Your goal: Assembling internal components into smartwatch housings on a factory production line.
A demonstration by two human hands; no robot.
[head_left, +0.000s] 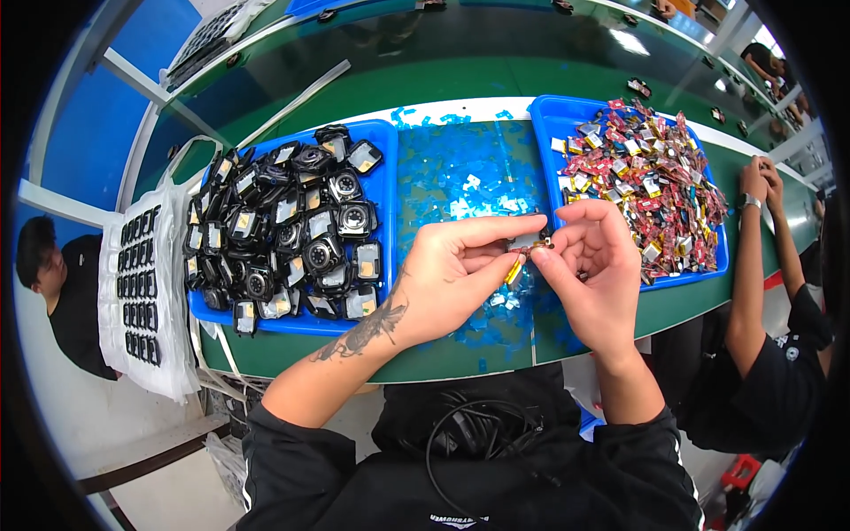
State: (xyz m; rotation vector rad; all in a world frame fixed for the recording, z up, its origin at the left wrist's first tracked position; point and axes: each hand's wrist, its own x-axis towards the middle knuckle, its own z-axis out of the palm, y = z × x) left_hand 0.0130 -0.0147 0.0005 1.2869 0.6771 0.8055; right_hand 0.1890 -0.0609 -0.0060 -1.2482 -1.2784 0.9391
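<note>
My left hand [456, 274] and my right hand [598, 274] meet over the middle of the bench, fingertips almost touching. Between the left thumb and fingers sits a small electronic assembly [515, 271], with a gold-edged piece hanging below the thumb and a greyish part above. My right thumb and index finger pinch its near end, where thin reddish bits show; the finer detail is hidden by the fingers. Left of my hands, a blue tray [386, 146] is heaped with black watch housings [322, 255]. To the right, another blue tray [547, 115] holds a pile of small red, white and gold electronic parts [651, 199].
Bits of blue film [474, 190] litter the green bench [443, 358] between the trays. White sheets with rows of black pieces [140, 281] stand at far left. A conveyor belt [425, 71] runs behind. A co-worker's hands [761, 181] are at the right; another person [66, 296] is at left.
</note>
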